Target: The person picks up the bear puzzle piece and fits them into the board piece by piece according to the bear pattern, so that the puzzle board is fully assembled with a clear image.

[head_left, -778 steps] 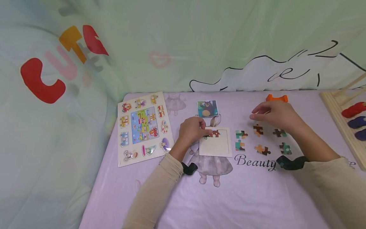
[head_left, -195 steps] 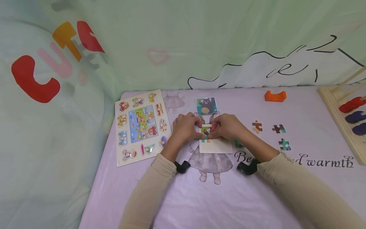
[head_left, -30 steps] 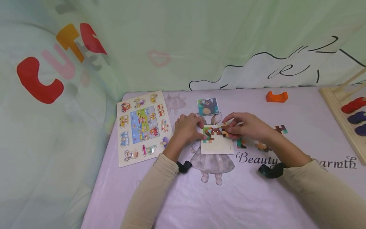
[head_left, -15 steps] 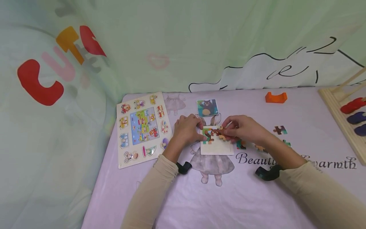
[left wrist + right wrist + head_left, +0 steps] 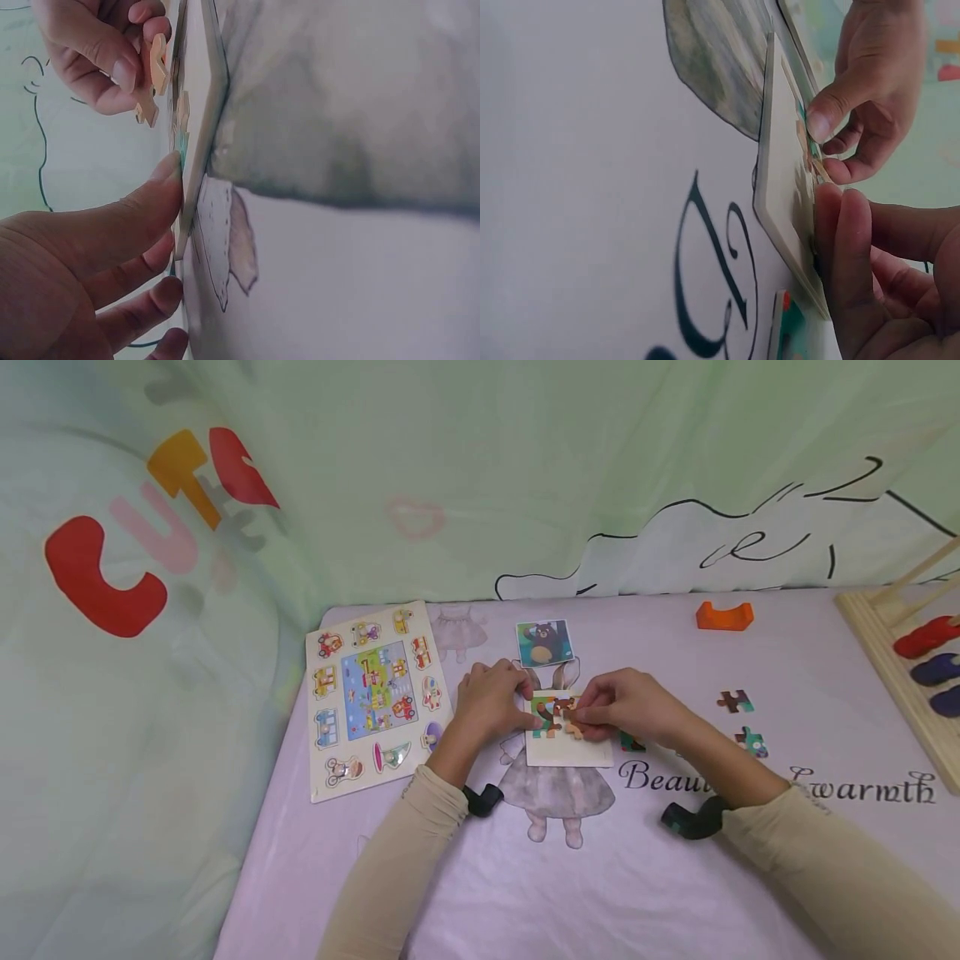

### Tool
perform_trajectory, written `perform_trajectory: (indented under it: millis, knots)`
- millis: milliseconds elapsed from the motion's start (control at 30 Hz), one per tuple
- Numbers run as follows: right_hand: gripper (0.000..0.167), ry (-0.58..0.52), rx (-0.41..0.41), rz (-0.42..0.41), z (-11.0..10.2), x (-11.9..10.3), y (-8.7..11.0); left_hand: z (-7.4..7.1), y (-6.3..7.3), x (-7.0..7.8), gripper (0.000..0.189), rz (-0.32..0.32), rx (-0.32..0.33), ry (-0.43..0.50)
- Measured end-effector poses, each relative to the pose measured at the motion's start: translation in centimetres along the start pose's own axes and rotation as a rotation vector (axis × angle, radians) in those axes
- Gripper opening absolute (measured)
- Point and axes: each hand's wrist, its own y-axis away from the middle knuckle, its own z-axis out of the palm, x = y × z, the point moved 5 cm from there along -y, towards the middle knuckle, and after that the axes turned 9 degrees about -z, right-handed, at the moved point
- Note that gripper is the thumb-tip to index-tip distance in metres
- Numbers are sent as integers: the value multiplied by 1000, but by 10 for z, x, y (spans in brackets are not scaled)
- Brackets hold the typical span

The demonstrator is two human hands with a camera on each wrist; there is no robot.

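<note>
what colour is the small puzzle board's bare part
The small puzzle board is pale cream where bare, clearest in the head view.

Pale green draped fabric (image 5: 465, 460) spans the upper frame of the head view, printed with a faint pink heart outline (image 5: 416, 520); black looping line-work (image 5: 757, 560) runs over a white printed area at upper right. A pale blue-white, creased fabric panel (image 5: 97, 743) closes the left side, bearing large red, pink and orange letters (image 5: 176, 556) at upper left. Lavender cloth (image 5: 600, 902) covers the work surface, probably a table, with a grey-skirted animal print (image 5: 566, 789) at centre and black script (image 5: 870, 789) at right. Lighting is soft, shadows faint.
</note>
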Motion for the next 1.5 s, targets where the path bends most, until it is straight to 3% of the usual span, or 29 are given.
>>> perform_trajectory:
  millis: [800,1233,1500]
  knots:
    - [24,66,32,7,10,-6,-4,-2,2,1,34,12,1,-8]
    - [23,248,114,-16,9,-10,-6,-2,1,2,33,4,-6,-7]
    - [24,289,106,10,9,-16,-4,-2,1,1,33,1,-14,-3]
